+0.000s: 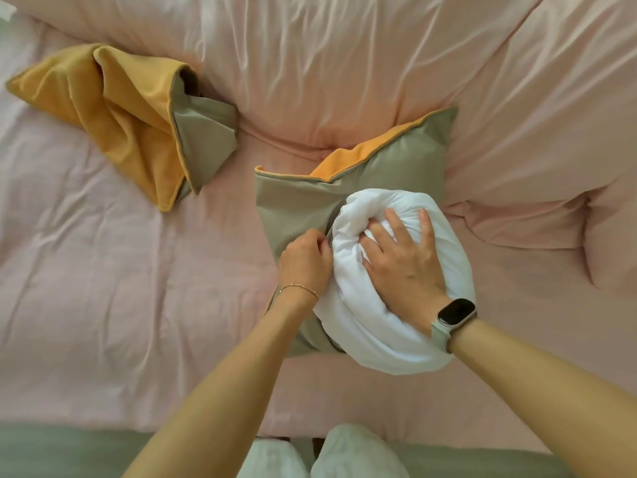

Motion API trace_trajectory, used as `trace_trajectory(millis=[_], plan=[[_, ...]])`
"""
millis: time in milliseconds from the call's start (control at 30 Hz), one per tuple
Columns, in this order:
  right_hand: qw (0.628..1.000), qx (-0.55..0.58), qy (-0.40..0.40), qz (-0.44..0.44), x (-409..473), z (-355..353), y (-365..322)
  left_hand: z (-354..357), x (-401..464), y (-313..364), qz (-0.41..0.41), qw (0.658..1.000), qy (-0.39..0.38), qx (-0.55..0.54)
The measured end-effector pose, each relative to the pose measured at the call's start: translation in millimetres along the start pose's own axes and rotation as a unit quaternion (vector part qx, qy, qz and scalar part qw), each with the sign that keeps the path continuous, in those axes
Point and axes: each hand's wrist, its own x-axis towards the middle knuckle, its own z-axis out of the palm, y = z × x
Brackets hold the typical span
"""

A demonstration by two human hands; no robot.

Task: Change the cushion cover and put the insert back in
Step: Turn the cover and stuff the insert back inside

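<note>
Fingers (pixel 396 222) of the right hand (pixel 401 260) were spread and dug into the white insert (pixel 386 326), pressing it toward the grey cover (pixel 296 205); the left hand (pixel 305 262) was curled, pinching the cover's opening edge beside the insert. Both lay near the middle of the bed (pixel 103 288), on its pink duvet, a little toward the right edge, with the cover's far corner resting against a raised fold of the bedding. A second, orange-and-grey cover (pixel 131 119) lay crumpled and apart toward the far left corner. The insert looked light, soft and springy, bunching into a roll under pressure, so it would probably bulge back out unless squeezed small and fed in corner first. The cover looked limp and thin, best held at the rim of its mouth, on both sides. How much of the insert was already inside could not be told, nor could any zip or closure; the left fingertips were hidden under the hand
</note>
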Motion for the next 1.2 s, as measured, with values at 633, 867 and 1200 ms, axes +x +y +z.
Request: trace_trajectory(millis=[633,867,1200], plan=[[0.940,0.334,0.017,-0.068,97.6,0.7,-126.5,-96.9,30.3,-78.0,-0.177,0.872,-0.020,-0.455],[0.948,0.293,0.116,-0.054,89.8,-75.9,-88.3,-96.5,37.4,-60.3,-0.150,0.894,-0.012,-0.421],[0.978,0.129,-0.035,-0.163,62.3,-45.9,-67.1,-95.6,18.1,-66.9,-0.161,0.908,0.056,-0.383]])
